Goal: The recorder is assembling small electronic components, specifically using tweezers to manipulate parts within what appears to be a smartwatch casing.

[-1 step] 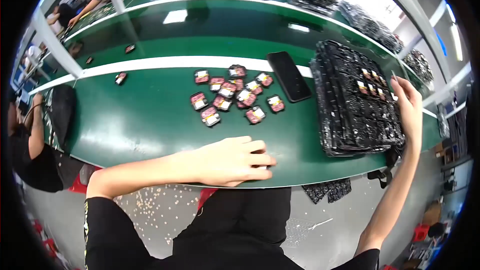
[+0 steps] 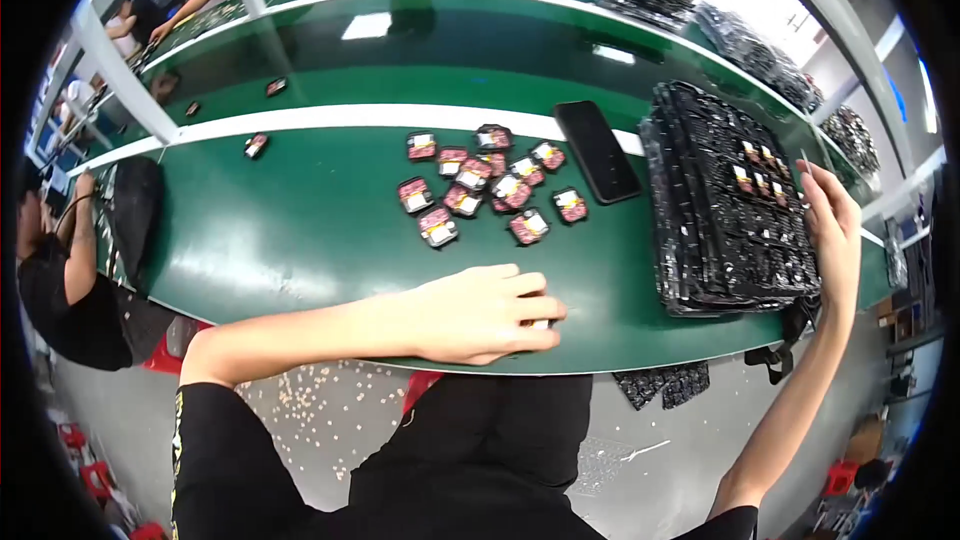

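My left hand (image 2: 490, 315) rests near the bench's front edge, fingers curled round a small pale piece (image 2: 541, 324), mostly hidden. At the right side of a stack of black plastic trays (image 2: 735, 230), my right hand (image 2: 832, 220) is closed with thumb and fingers together. A thin, pale, stick-like tool (image 2: 804, 154) sticks up from its fingertips; its kind is unclear. Several small parts (image 2: 760, 183) with white and orange tops sit in the top tray. Ahead of my left hand lies a loose cluster of small black parts (image 2: 470, 176) with pink, white and yellow faces.
A black phone (image 2: 598, 152) lies between the cluster and the trays. Behind runs a white rail (image 2: 370, 118); a few single parts (image 2: 257, 146) lie at the left. A black bag (image 2: 137, 210) and a co-worker's arm (image 2: 82, 250) are farther left. Green bench (image 2: 300, 230) surrounds my left forearm.
The whole view has shifted a little, so things appear slightly farther right. More of the pale piece shows between my left fingers. My right hand stays beside the trays.
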### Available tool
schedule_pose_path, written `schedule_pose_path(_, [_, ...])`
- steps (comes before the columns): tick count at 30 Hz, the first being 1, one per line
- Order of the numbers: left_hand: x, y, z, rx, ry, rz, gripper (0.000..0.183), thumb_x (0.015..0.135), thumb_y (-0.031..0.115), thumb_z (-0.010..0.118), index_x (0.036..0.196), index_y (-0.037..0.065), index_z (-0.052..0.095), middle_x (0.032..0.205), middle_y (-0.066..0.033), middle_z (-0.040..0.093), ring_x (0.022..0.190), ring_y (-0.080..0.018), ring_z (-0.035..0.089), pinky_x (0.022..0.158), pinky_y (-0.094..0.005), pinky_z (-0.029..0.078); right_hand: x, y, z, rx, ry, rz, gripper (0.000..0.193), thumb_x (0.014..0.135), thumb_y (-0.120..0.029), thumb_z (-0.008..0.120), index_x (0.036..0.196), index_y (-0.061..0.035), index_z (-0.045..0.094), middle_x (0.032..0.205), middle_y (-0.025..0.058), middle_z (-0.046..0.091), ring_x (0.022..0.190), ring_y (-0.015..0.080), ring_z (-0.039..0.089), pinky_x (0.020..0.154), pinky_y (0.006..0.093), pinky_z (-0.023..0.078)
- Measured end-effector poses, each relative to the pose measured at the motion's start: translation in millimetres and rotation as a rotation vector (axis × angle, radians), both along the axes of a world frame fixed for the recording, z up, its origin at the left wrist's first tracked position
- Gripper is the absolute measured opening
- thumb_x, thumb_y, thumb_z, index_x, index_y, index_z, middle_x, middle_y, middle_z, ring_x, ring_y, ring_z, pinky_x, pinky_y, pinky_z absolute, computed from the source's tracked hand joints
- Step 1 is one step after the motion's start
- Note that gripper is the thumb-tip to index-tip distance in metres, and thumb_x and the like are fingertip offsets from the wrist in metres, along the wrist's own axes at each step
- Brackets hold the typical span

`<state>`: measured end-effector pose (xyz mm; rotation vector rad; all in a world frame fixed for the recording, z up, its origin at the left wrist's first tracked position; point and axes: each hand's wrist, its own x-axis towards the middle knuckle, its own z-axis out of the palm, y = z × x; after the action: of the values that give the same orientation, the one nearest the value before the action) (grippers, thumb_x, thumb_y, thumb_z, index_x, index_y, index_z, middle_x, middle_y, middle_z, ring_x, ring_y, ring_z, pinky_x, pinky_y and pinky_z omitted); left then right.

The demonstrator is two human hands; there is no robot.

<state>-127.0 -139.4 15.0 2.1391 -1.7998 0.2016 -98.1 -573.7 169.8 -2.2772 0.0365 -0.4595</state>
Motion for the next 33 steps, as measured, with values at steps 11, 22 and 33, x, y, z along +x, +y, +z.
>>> schedule_pose_path(11, [9, 22, 0, -0.071, 0.217, 0.355, 0.062, 0.087, 0.037, 0.092, 0.136, 0.006, 0.073, 0.116, -0.0081, 0.067, 0.096, -0.0285, 0.069, 0.083, -0.0405, 0.057, -91, 157, -110, 0.422, 0.130, 0.361, 0.022, 0.100, 0.007, 0.074, 0.121, 0.0055, 0.082, 0.086, 0.0063, 0.073, 0.061, 0.0052, 0.062, 0.051, 0.0195, 0.044])
schedule_pose_path(22, [15, 35, -5, -0.003, 0.449, 0.216, 0.069, 0.075, 0.029, 0.098, 0.136, 0.006, 0.076, 0.114, -0.0090, 0.067, 0.099, -0.0281, 0.065, 0.085, -0.0405, 0.052, -84, 176, -162, 0.515, 0.162, 0.334, 0.019, 0.093, 0.009, 0.085, 0.111, 0.0049, 0.085, 0.079, -0.0020, 0.065, 0.068, -0.0004, 0.050, 0.057, 0.0191, 0.033])
schedule_pose_path(33, [8, 27, -4, -0.117, 0.506, 0.320, 0.063, 0.072, 0.029, 0.100, 0.123, -0.002, 0.080, 0.101, -0.0114, 0.077, 0.089, -0.0272, 0.070, 0.078, -0.0366, 0.053, -82, 184, -164, 0.297, 0.128, 0.447, 0.016, 0.083, 0.011, 0.082, 0.097, 0.0053, 0.085, 0.069, 0.0011, 0.064, 0.058, 0.0034, 0.048, 0.053, 0.0232, 0.030])
